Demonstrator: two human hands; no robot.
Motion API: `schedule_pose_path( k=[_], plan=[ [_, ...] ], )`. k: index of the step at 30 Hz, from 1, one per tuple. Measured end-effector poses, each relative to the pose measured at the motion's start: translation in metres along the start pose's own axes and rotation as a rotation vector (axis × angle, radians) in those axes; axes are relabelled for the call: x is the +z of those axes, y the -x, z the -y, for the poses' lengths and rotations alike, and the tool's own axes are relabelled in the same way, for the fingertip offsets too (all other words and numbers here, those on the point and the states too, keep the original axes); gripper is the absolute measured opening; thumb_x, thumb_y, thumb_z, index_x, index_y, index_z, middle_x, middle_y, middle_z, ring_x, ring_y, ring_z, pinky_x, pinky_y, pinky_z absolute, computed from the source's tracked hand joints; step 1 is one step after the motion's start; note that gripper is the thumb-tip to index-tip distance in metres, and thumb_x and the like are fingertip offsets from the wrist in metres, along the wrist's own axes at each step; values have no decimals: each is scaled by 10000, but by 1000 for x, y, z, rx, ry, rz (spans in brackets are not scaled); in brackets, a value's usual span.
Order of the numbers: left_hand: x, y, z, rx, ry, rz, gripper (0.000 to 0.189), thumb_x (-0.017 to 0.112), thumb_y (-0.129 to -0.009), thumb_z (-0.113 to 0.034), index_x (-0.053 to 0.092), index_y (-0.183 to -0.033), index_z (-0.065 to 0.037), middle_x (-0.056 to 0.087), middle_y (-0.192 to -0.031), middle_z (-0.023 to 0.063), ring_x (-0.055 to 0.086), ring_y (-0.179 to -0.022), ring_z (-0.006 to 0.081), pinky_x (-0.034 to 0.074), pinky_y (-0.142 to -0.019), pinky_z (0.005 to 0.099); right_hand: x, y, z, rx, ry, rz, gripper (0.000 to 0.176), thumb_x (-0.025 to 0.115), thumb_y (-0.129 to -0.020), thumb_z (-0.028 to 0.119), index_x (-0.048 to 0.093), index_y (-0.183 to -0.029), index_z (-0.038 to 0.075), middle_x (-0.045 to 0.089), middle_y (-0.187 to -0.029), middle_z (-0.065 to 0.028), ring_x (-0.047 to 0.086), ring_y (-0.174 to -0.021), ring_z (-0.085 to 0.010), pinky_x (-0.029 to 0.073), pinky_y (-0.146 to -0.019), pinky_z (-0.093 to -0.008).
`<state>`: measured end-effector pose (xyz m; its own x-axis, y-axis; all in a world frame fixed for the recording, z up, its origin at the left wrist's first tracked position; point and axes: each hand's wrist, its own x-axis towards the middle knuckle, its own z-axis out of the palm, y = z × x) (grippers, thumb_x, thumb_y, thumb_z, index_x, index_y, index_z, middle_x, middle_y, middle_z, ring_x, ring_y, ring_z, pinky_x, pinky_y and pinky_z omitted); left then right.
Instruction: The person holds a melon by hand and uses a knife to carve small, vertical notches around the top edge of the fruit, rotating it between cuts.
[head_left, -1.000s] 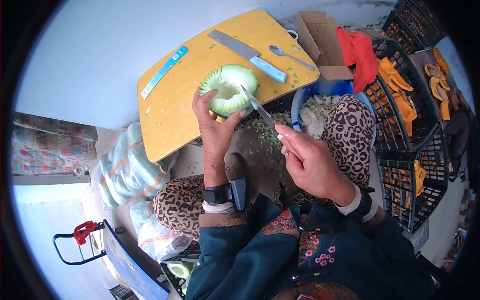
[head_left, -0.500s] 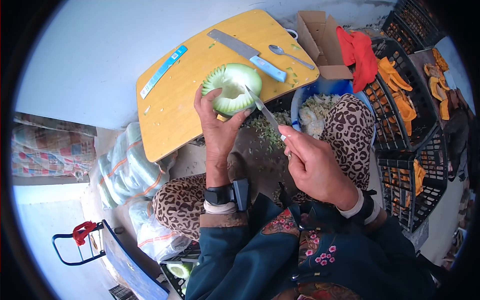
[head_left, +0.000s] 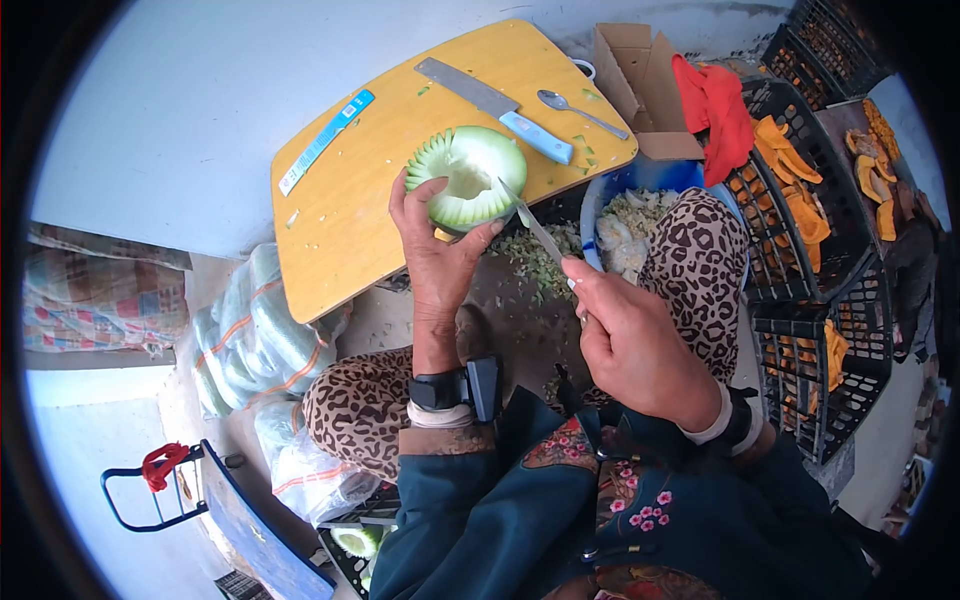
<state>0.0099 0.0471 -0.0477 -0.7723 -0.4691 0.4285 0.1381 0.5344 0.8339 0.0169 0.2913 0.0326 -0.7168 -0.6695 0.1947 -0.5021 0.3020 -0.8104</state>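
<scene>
A pale green hollowed melon (head_left: pixel 490 158) rests at the near edge of the yellow table, its left and lower rim cut into a row of notches. My left hand (head_left: pixel 440 235) grips it from the near left side, the thumb below and fingers at the notched rim. In my right hand (head_left: pixel 640 345) is a small paring knife (head_left: pixel 541 236), its handle mostly hidden by the fingers. The blade's tip meets the melon's right rim. Behind the melon lie a cleaver (head_left: pixel 490 105) with a blue handle, a metal spoon (head_left: pixel 580 112) and a blue-and-white strip-shaped packet (head_left: pixel 326 143).
Scraps lie on the yellow table (head_left: pixel 320 245) and floor. A blue tub (head_left: pixel 592 215) of pulp stands by my right knee. Black crates (head_left: pixel 830 285) with orange pieces line the right side, near a cardboard box (head_left: pixel 645 90) and red cloth (head_left: pixel 715 115). Wrapped bags (head_left: pixel 265 330) sit left.
The knife and my right hand have shifted slightly right and down, the tip drawing back a little across the melon's rim. My left hand and the melon stay almost still.
</scene>
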Motion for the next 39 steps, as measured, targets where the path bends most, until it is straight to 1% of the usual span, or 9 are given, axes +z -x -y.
schedule_pose_path(
  k=[3,9,12,18,21,27,33,36,39],
  plan=[
    [1,0,0,-4,14,-1,771,914,-585,-77,526,-1248,-130,294,-1497,207,386,-1372,362,384,-1117,438,3,-3,3,-6,42,-36,521,544,-825,-102,489,-1342,-61,615,-936,-208,635,-835,-374,518,-733,-421],
    [1,0,-2,51,-25,16,739,919,-572,-68,548,-1209,-118,321,-1484,208,382,-1375,363,375,-1121,430,12,-25,-3,-17,159,-45,550,557,-823,-78,468,-1365,-46,610,-1061,-257,606,-929,-464,513,-770,-485],
    [3,0,-2,57,-28,-12,728,926,-566,-76,557,-1193,-113,333,-1480,201,394,-1368,359,383,-1114,428,19,-35,-7,-15,160,-49,553,549,-824,-76,462,-1370,-49,603,-1097,-270,606,-945,-467,517,-788,-495],
    [1,1,-4,-2,28,-25,735,931,-571,-73,550,-1198,-104,322,-1492,181,454,-1326,331,455,-1067,423,25,-35,-14,-60,126,-76,550,554,-819,-69,462,-1361,-62,603,-1096,-280,607,-960,-468,520,-813,-491],
    [2,1,-11,-82,134,-22,732,923,-586,-42,536,-1207,-86,305,-1501,167,480,-1305,302,502,-1042,409,20,-27,-4,-12,140,-30,560,560,-818,-69,459,-1368,-58,601,-1075,-274,606,-943,-468,514,-794,-497],
    [0,-2,-12,-97,177,-10,725,908,-599,3,523,-1208,-71,287,-1504,143,493,-1290,281,530,-1028,418,12,-1,-2,27,186,58,583,567,-823,-61,442,-1392,-51,590,-1036,-256,607,-878,-448,502,-727,-495],
    [-1,-2,-3,-90,183,8,744,897,-616,14,502,-1234,-107,266,-1515,123,464,-1315,286,529,-1031,443,-3,22,0,41,138,110,556,551,-825,-84,471,-1375,-60,603,-985,-231,617,-815,-413,519,-721,-439],
    [-6,-6,5,-138,242,-15,758,893,-635,-2,479,-1259,-121,256,-1524,113,444,-1331,284,522,-1036,460,-1,35,-19,63,47,120,519,543,-833,-104,504,-1349,-65,624,-940,-211,644,-788,-358,532,-725,-384],
    [-5,-5,8,-140,261,15,751,883,-654,-2,470,-1268,-124,246,-1535,107,431,-1344,284,504,-1050,468,2,28,-20,-26,-9,-73,503,545,-843,-118,520,-1341,-56,648,-927,-195,679,-813,-294,542,-737,-341]
  ],
)
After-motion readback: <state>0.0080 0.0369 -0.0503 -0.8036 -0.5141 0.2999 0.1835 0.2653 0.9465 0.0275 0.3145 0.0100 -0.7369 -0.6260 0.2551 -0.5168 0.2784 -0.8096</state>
